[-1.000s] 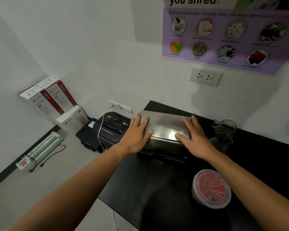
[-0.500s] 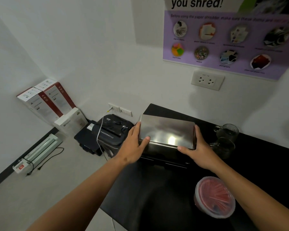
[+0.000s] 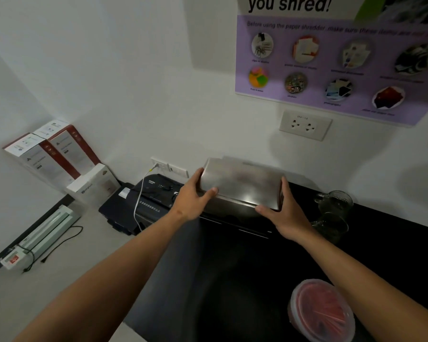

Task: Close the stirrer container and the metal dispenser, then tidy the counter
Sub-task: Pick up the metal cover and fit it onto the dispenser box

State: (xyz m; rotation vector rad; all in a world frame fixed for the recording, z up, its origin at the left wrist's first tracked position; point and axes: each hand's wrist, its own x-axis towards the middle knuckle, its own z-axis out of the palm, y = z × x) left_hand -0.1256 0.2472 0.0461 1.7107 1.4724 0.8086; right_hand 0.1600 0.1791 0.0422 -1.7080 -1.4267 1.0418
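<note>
The metal dispenser (image 3: 241, 186), a shiny rectangular steel box, sits at the back left corner of the black counter (image 3: 232, 280), close to the wall. My left hand (image 3: 192, 197) clasps its left end and my right hand (image 3: 283, 213) clasps its right end. Its top looks shut flat. The stirrer container (image 3: 321, 309), a round clear tub with its lid on and red stirrers inside, stands at the counter's front right, beside my right forearm.
Two glass mugs (image 3: 332, 211) stand just right of the dispenser. A black shredder (image 3: 156, 196) with a white cable sits on the floor left of the counter, with paper boxes (image 3: 55, 156) and a laminator (image 3: 45, 228) further left. A wall socket (image 3: 304, 125) sits above.
My hands slid from lying flat on the dispenser's top to gripping its two ends, and the dispenser has shifted back toward the wall.
</note>
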